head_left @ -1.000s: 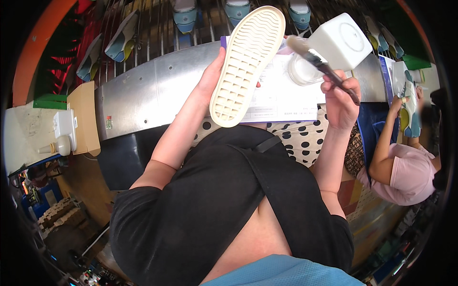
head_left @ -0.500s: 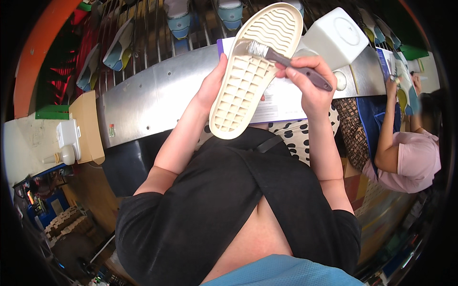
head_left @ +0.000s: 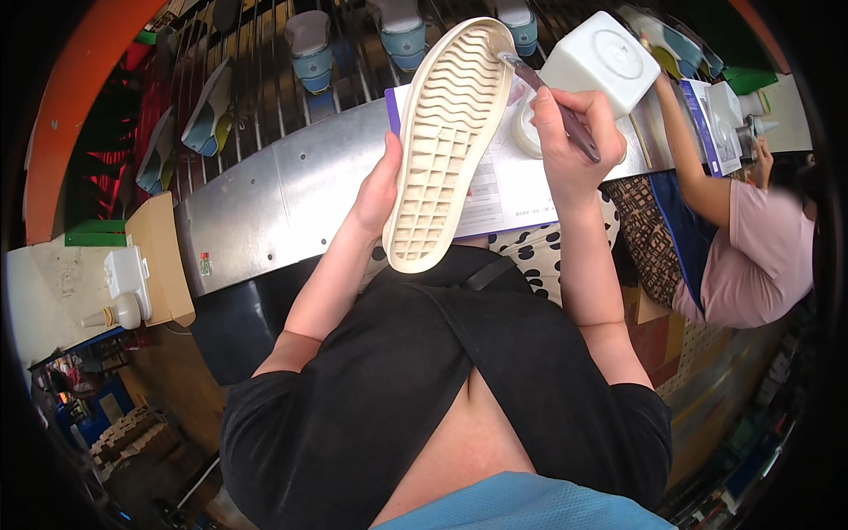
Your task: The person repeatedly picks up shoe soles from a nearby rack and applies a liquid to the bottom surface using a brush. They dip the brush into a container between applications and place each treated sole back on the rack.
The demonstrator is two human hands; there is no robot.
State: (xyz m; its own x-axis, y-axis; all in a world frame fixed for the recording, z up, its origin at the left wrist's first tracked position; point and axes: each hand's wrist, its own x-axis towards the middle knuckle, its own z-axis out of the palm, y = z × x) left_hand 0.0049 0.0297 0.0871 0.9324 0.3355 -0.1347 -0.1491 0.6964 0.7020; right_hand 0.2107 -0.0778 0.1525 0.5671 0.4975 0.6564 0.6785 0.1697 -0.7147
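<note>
My left hand [head_left: 380, 190] grips a cream shoe sole [head_left: 430, 181] along its left edge, with the fingers mostly hidden behind it. The sole is tilted, its wide end far and its narrow end near my lap. A waffle grid fills the near half and wavy ridges the far half. My right hand [head_left: 579, 141] is closed round a brush [head_left: 556, 106] with a dark brown handle. The brush's bristles touch the inner right rim at the sole's far end. Just behind my right hand stands a white square bottle [head_left: 601, 62], tipped over an open round white container [head_left: 527, 131].
A metal table edge [head_left: 265, 194] runs in front, with printed sheets [head_left: 499, 199] under the sole. Beyond lies a roller rack [head_left: 353, 79] carrying blue-grey shoes [head_left: 402, 35]. At right, a co-worker in a pink top [head_left: 760, 238] reaches toward the rack. A cardboard box [head_left: 163, 256] stands at left.
The brush has moved from the middle of the sole to its far right rim. Sole and left hand have shifted slightly nearer and left. The co-worker's arm has reached farther out.
</note>
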